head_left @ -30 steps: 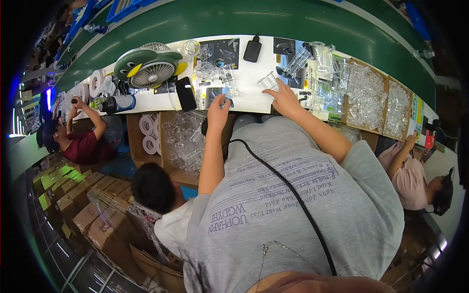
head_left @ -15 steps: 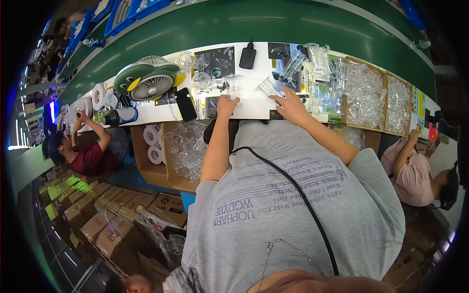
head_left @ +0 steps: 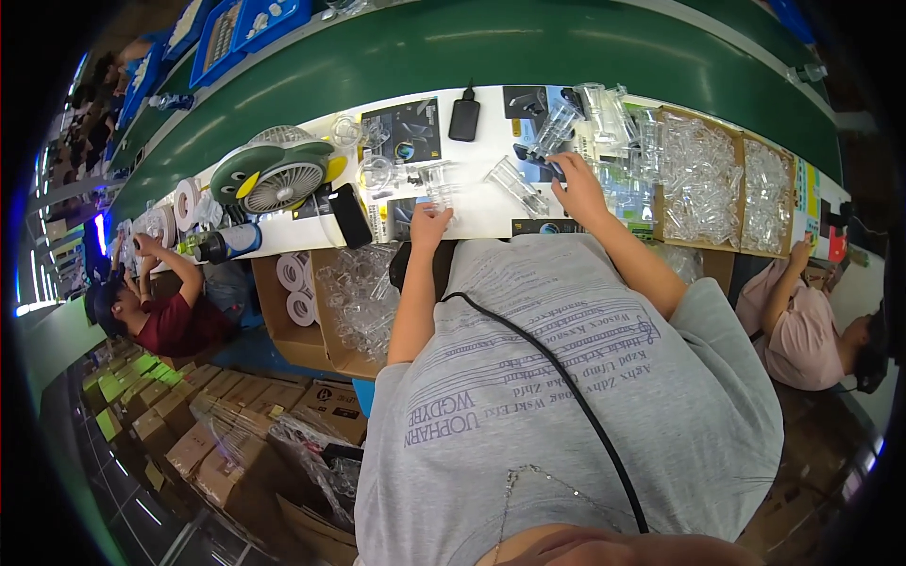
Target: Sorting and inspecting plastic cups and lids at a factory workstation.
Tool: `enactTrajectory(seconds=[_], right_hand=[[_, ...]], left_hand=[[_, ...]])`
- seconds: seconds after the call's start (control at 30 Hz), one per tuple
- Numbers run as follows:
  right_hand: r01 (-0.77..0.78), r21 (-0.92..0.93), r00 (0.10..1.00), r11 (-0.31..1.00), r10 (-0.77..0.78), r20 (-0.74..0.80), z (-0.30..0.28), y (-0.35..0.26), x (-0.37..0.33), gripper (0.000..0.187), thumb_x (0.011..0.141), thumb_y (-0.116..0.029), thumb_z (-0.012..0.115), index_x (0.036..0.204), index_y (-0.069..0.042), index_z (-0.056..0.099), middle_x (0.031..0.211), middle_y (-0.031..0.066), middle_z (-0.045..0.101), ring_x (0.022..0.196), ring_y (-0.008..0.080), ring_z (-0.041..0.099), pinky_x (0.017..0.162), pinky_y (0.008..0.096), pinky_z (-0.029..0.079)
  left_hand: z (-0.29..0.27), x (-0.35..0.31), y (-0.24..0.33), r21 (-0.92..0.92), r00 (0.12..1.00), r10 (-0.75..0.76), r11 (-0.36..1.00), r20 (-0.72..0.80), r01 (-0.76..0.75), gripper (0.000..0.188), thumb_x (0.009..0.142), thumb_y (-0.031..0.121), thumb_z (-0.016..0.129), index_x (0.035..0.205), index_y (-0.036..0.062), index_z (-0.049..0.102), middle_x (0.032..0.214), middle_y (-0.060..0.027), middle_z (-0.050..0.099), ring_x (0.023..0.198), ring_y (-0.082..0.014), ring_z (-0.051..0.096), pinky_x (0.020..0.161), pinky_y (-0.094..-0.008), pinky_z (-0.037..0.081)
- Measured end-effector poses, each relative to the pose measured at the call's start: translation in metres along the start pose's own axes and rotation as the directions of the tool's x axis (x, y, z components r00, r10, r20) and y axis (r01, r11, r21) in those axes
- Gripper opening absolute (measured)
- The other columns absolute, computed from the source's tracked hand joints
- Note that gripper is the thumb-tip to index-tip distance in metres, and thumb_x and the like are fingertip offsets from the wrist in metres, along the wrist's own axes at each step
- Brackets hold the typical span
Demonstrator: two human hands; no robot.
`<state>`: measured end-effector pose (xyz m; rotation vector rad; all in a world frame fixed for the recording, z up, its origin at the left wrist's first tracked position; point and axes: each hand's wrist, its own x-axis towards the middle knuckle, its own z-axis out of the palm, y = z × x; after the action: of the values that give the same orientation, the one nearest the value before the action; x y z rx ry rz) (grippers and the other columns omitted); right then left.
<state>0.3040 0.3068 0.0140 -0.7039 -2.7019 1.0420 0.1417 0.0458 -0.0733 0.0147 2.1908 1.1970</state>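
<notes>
My left hand [head_left: 429, 226] is closed at the near end of a clear plastic cylinder [head_left: 440, 184] over the white table. To its right, a second clear cylinder [head_left: 517, 186] lies tilted on the table, touched by neither hand. My right hand [head_left: 582, 193] is just beyond it, thumb and forefinger bent around something dark over the printed boxes; what it is I cannot make out. Several more clear cylinders [head_left: 557, 127] lie past those fingertips. Clear round plastic pieces [head_left: 377, 174] sit left of my left hand.
An open carton [head_left: 698, 179] full of small clear parts stands at the right. A black power bank-like device [head_left: 463, 118] lies at the back. Leftward are a phone [head_left: 350, 215], a green fan [head_left: 278, 179] and a bottle [head_left: 231, 242]. Co-workers sit on both sides.
My right hand has moved away from the tilted clear cylinder, toward the printed boxes. My left hand stays by its cylinder. The whole view has shifted slightly.
</notes>
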Motion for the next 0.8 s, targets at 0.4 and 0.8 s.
enactTrajectory(seconds=[0.4,0.8], right_hand=[[-0.244,-0.367,0.933,0.898,0.32,0.163,0.005,0.009,0.057,0.05,0.083,-0.053,0.043,0.129,-0.034,0.034,0.084,0.02,0.056,0.078,0.0324,0.059,0.064,0.0408,0.048],[-0.407,-0.067,0.908,0.911,0.412,0.078,0.023,0.026,0.061,0.034,0.079,-0.039,0.055,0.111,-0.027,0.048,0.087,0.0182,0.055,0.083,0.034,0.058,0.069,0.0426,0.046]], left_hand=[[0.006,0.006,-0.016,0.332,0.997,0.059,0.943,-0.056,-0.038,0.054,0.063,0.036,0.072,0.097,-0.0005,0.051,0.08,-0.0117,0.056,0.072,-0.0222,0.055,0.069,-0.0332,0.045],[-0.003,0.022,-0.007,0.423,0.999,-0.026,0.906,0.045,0.005,0.056,0.062,0.04,0.075,0.093,-0.0007,0.052,0.069,-0.0098,0.057,0.058,-0.0168,0.055,0.055,-0.0301,0.044]])
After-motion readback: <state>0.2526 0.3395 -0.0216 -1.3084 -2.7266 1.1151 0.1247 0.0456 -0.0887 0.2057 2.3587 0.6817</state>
